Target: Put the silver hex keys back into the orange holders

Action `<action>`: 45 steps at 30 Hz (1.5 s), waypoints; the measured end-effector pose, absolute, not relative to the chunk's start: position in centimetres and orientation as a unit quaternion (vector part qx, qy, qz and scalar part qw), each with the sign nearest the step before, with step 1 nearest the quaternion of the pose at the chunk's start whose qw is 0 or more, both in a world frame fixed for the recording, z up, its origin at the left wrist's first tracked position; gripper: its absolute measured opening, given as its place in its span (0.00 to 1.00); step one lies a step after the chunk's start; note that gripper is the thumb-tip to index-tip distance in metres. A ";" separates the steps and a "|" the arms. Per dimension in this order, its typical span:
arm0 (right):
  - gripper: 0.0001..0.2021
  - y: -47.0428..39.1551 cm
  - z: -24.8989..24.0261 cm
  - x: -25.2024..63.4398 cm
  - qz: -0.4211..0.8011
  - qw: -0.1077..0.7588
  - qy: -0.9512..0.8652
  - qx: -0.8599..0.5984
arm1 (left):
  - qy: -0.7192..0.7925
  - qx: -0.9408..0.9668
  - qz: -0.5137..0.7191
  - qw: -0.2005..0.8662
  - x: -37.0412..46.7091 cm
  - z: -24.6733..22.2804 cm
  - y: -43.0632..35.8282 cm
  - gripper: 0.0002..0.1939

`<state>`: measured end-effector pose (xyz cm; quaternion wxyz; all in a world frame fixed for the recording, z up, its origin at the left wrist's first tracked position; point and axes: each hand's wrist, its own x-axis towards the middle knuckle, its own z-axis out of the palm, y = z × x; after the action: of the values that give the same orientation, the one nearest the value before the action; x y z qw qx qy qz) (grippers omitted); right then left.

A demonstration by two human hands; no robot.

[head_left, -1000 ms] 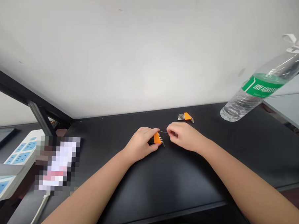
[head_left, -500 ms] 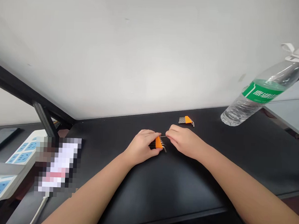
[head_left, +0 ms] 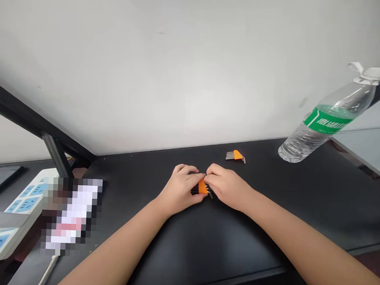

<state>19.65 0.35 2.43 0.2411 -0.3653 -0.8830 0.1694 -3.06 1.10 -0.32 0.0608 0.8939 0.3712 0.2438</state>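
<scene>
My left hand (head_left: 181, 190) is closed around an orange hex key holder (head_left: 202, 186), thumb below and fingers above. Dark shafts stick out on its left side, and short bent ends show on its right. At the holder's upper right corner, my right hand (head_left: 224, 186) pinches a hex key whose length is hidden behind the fingertips. The fingertips of both hands almost meet there. Behind my right hand, a second orange holder with several hex keys (head_left: 237, 155) lies on the black table (head_left: 211, 236).
A large water bottle (head_left: 323, 119) with a green label stands at the back right, near the wall. To the left are a blurred phone (head_left: 73, 215) with a white cable (head_left: 47, 270), a white power strip (head_left: 26, 204) and a black metal frame (head_left: 55, 155).
My right hand has moved left, up against the orange holder. The thin shaft that showed between the hand and the holder is now out of sight. My left hand keeps its hold.
</scene>
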 end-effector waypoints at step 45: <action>0.07 3.0 -0.5 20.0 0.010 0.144 -0.851 -0.505 | 0.506 0.836 0.186 0.099 -2.3 0.5 0.8 0.34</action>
<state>20.00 3.04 -0.48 0.1438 -0.5050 -0.8510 0.0101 -2.26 0.77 0.51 0.0987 0.8363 0.5064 0.1857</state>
